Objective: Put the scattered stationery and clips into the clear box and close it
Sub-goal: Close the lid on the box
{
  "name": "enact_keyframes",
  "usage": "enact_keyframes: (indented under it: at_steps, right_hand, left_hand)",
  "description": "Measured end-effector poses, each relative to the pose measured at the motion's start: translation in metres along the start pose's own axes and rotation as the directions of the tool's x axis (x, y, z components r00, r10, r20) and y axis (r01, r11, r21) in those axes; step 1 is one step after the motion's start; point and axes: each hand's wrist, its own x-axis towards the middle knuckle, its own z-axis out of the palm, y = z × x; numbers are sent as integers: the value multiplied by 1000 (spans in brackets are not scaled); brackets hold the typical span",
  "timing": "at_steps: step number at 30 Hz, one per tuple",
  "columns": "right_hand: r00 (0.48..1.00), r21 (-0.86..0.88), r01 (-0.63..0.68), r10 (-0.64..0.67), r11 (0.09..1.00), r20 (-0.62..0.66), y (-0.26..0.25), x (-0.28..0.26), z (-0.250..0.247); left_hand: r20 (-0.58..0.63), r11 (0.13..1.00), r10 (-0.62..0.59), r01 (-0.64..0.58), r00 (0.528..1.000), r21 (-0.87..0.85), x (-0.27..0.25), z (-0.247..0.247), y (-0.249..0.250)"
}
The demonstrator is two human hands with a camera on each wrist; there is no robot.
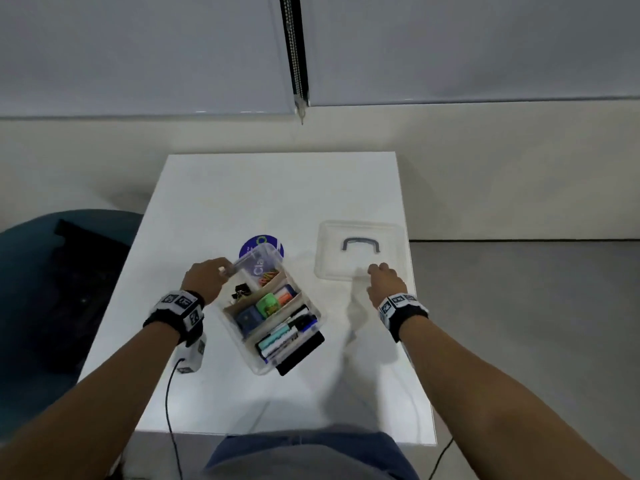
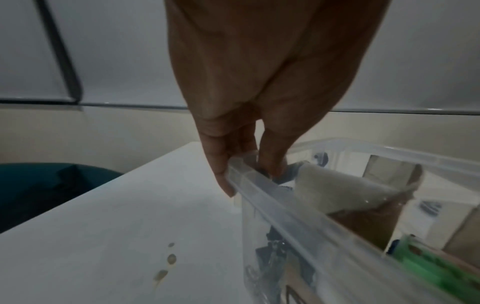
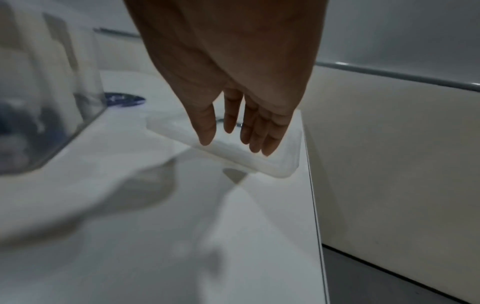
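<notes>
The clear box (image 1: pixel 256 368) stands mid-table on the white table (image 1: pixel 207 202), lidless, its card-divided compartments holding black binder clips (image 1: pixel 241 292), coloured paper clips (image 1: pixel 268 277), a green item (image 1: pixel 267 304) and markers (image 1: pixel 287 336). My left hand (image 1: pixel 207 275) grips the box's far left rim (image 2: pixel 285 209); the thumb (image 2: pixel 223 181) lies outside and fingers reach inside. The clear lid (image 1: pixel 346 244) with a dark handle lies flat to the right. My right hand (image 1: pixel 382 275) hovers at the lid's near edge (image 3: pixel 275 164), its fingers (image 3: pixel 259 142) straight and holding nothing.
A round blue disc (image 1: pixel 259 245) lies at the box's far end. Beside my left wrist a small white device (image 1: pixel 192 358) with a black cable sits on the table. A teal chair (image 1: pixel 52 289) stands left. The lid lies close to the table's right edge (image 1: pixel 414 306).
</notes>
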Motion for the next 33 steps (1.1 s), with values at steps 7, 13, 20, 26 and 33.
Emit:
enact_keyframes:
  at_steps: [7, 13, 20, 26, 33]
  right_hand:
    - [997, -216, 57, -69, 975, -45, -5, -4, 35]
    - [958, -182, 86, -131, 980, -257, -25, -11, 19]
    - [857, 20, 242, -204, 970, -474, -73, -29, -92]
    - [742, 59, 492, -383, 869, -549, -123, -72, -164]
    - [848, 253, 487, -383, 836, -365, -154, -52, -138]
  left_hand:
    - [29, 991, -130, 129, 991, 36, -8, 3, -27]
    - [29, 985, -172, 171, 985, 34, -13, 10, -25]
    - [312, 978, -192, 210, 930, -22, -33, 9, -12]
    - [-155, 733, 59, -148, 986, -664, -49, -44, 22]
    - [-167, 508, 118, -204, 979, -837, -49, -45, 17]
